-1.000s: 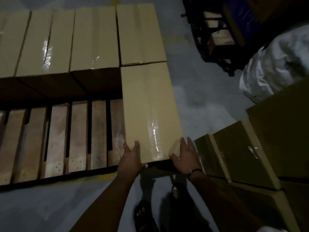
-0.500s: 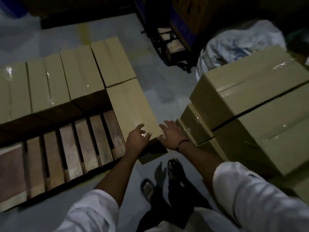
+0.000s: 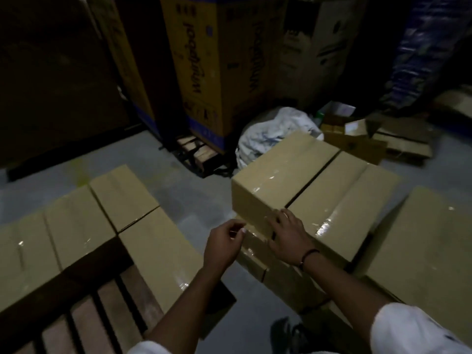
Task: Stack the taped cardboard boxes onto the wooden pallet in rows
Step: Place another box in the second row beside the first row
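Note:
The wooden pallet (image 3: 107,312) lies at the lower left, with several taped cardboard boxes (image 3: 76,221) in a row on its far side and one box (image 3: 163,254) along its right edge. To the right stands a stack of taped boxes; its near top box (image 3: 281,180) is closest to me. My right hand (image 3: 286,233) lies with spread fingers on that box's near corner. My left hand (image 3: 224,241) hovers beside it with loosely curled fingers and holds nothing.
Tall printed cartons (image 3: 204,67) stand at the back. A white sack (image 3: 270,134) lies behind the stack, with flattened cardboard (image 3: 378,139) to its right. Grey floor (image 3: 194,200) separates the pallet from the stack. My sandalled foot (image 3: 286,333) shows below.
Both hands have left the box on the pallet's right edge and swung right to the stack. My view has turned right and up with them.

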`<state>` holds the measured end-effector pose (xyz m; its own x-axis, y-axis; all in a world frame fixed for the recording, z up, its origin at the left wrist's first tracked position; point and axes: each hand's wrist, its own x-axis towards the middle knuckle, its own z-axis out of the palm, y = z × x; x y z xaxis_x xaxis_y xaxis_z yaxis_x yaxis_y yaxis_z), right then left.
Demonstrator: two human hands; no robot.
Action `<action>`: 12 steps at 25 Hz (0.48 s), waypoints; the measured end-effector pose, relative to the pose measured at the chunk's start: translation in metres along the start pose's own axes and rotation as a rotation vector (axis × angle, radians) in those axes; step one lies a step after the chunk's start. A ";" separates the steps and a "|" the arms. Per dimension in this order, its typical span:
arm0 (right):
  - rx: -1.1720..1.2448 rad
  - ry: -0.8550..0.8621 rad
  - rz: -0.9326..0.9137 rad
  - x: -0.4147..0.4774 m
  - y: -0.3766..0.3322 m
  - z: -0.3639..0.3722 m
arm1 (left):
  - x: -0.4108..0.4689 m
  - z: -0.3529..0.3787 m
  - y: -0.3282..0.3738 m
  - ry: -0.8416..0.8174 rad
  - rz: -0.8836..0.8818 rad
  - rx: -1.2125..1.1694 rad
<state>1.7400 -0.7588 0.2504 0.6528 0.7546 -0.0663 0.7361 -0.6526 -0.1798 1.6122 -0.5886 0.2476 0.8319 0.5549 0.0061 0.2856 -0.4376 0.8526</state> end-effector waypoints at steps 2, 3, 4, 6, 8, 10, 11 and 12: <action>0.039 0.074 0.071 -0.014 0.029 -0.014 | 0.011 0.030 0.028 -0.063 0.057 -0.003; 0.059 0.111 0.115 -0.022 0.046 -0.019 | 0.014 0.047 0.042 -0.100 0.078 0.000; 0.084 0.131 0.163 -0.030 0.063 -0.022 | 0.016 0.065 0.055 -0.137 0.107 0.008; 0.136 0.157 0.250 -0.050 0.103 -0.027 | 0.019 0.107 0.083 -0.208 0.169 -0.003; 0.153 0.176 0.330 -0.071 0.144 -0.032 | 0.019 0.147 0.107 -0.270 0.204 -0.016; 0.179 0.202 0.443 -0.098 0.189 -0.035 | 0.016 0.190 0.129 -0.336 0.222 -0.006; 0.192 0.216 0.507 -0.113 0.211 -0.034 | 0.015 0.211 0.139 -0.381 0.227 0.003; 0.201 0.221 0.571 -0.126 0.234 -0.032 | 0.014 0.230 0.147 -0.434 0.234 0.024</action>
<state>1.8351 -1.0087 0.2477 0.9693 0.2459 -0.0061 0.2275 -0.9058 -0.3575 1.7749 -0.8073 0.2527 0.9950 0.0958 -0.0272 0.0745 -0.5340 0.8422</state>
